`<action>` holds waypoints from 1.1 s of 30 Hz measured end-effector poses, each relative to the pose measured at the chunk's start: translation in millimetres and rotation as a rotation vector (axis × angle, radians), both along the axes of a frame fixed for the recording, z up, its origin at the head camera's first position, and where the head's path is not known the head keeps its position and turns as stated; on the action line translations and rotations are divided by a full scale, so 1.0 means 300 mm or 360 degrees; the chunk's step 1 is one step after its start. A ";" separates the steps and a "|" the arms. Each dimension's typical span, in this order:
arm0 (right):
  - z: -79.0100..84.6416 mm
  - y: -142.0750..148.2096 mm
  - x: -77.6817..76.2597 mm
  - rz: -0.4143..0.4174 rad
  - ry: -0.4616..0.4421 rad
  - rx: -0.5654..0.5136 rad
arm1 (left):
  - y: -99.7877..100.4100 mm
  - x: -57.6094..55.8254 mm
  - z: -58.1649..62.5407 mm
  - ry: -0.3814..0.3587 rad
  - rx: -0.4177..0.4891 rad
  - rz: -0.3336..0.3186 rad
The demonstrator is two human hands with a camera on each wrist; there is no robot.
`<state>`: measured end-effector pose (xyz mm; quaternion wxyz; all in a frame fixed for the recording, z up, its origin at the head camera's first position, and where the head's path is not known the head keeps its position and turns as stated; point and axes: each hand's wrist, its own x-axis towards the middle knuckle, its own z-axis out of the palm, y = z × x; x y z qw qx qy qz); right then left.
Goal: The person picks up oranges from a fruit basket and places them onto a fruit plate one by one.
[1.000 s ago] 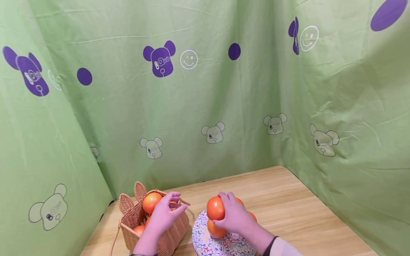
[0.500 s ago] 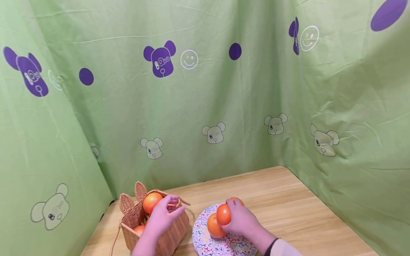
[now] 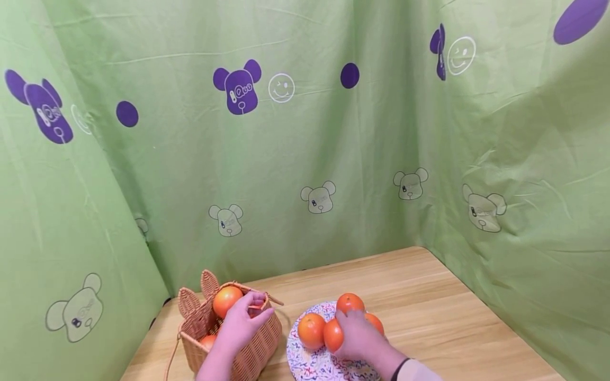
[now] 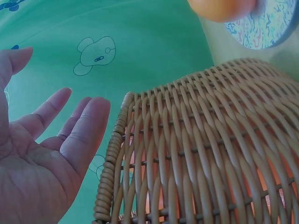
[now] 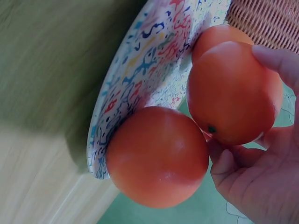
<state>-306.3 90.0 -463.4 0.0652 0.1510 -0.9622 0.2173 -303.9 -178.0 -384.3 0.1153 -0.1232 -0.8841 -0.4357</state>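
Note:
My right hand (image 3: 357, 337) grips an orange (image 3: 333, 335) low over the patterned round plate (image 3: 305, 365). In the right wrist view, the thumb and fingers curl round this orange (image 5: 233, 93), whose small green stem spot shows. Beside it on the plate are an orange (image 3: 312, 330) to the left, another (image 3: 350, 304) behind, and one (image 3: 375, 323) partly hidden by the hand. My left hand (image 3: 242, 323) hovers at the rim of a wicker basket (image 3: 262, 346), its fingers loosely extended with nothing in them. An orange (image 3: 227, 301) sits high inside the basket.
More oranges (image 3: 208, 342) lie deeper in the basket, which has two wicker ears (image 3: 188, 303) and a thin handle (image 3: 171, 354) at its left. A wooden table (image 3: 429, 317) carries everything. Green printed curtains (image 3: 286, 148) stand round its back and sides.
My right hand has lowered the orange from above the others, bringing it down and right among them. The orange at the plate's left has shifted left. My left hand has barely moved.

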 end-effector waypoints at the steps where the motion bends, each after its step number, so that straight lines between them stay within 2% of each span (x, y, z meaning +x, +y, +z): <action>1: 0.000 -0.002 0.002 0.0008 -0.0004 0.0018 | -0.001 0.001 -0.001 -0.0003 -0.0006 0.0000; 5: -0.002 -0.015 0.004 0.0040 0.0000 0.0077 | -0.003 0.003 -0.002 -0.0021 -0.0018 -0.0008; 13: -0.018 -0.035 0.002 -0.0027 -0.0260 0.0007 | -0.009 0.011 -0.013 -0.0015 -0.0034 -0.0009; 22: -0.019 -0.032 -0.002 0.0011 -0.0092 0.0057 | -0.011 0.014 -0.009 0.0025 -0.0033 0.0024; 33: 0.001 -0.030 -0.008 0.0026 -0.0076 0.0052 | -0.020 0.014 0.001 0.0045 -0.0052 0.0067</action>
